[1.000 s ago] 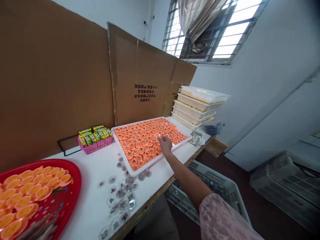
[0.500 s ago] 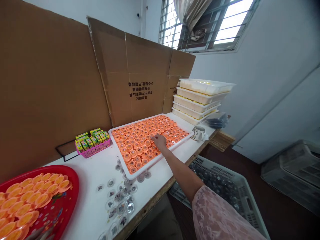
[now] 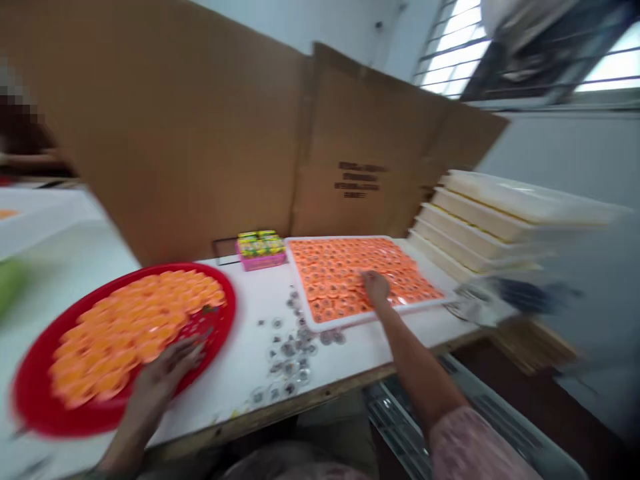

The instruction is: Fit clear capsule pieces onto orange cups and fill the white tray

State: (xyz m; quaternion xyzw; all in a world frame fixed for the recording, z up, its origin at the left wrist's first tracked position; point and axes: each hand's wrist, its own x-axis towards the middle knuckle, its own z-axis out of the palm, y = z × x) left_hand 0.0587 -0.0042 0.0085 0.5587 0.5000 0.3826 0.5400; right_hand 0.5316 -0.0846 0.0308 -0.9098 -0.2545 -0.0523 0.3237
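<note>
My right hand [image 3: 376,287] reaches into a white tray [image 3: 320,325] packed with several small orange caps [image 3: 350,273]; its fingers curl down onto the caps, but motion blur hides whether they grip one. My left hand [image 3: 167,370] lies with fingers stretched out on the near rim of a round red tray [image 3: 30,400] that is filled with orange-yellow cups [image 3: 130,327]. Several small clear lids [image 3: 290,350] are scattered on the white table [image 3: 250,313] between the two trays.
A pink basket of yellow-green packets [image 3: 260,248] stands by a tall cardboard wall [image 3: 200,147]. Stacked white trays [image 3: 490,220] sit at the right end. A grey crate [image 3: 395,413] lies below the table's front edge. Another table [image 3: 45,220] shows at far left.
The view has swung left and is blurred. My left hand and the whole red tray have come into sight. My right hand stays on the orange caps, a little nearer the tray's front.
</note>
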